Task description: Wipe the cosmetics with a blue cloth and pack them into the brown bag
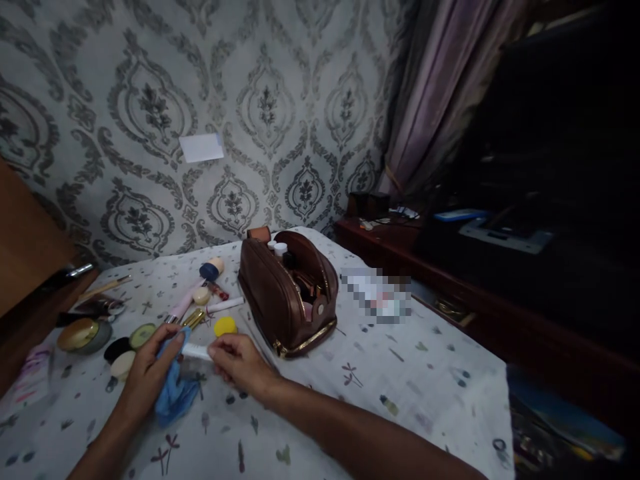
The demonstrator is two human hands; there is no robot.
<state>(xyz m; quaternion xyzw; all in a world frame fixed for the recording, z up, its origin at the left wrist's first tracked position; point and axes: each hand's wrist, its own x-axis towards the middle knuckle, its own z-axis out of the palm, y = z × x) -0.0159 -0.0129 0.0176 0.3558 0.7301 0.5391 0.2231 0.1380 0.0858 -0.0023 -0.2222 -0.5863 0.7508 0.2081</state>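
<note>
Between my two hands is a slim white tube, held level above the patterned cloth. My left hand is closed on a blue cloth, which wraps the tube's left end and hangs down below. The fingers of my right hand pinch the tube's right end. Just beyond my right hand lies a round yellow item. A brown cosmetic bag stands unzipped behind my hands, with white-capped containers and other items inside.
Several cosmetics lie left and behind my hands, among them a gold tube, a white stick, a green round container and a gold-lidded jar. A dark red desk adjoins the table's right side.
</note>
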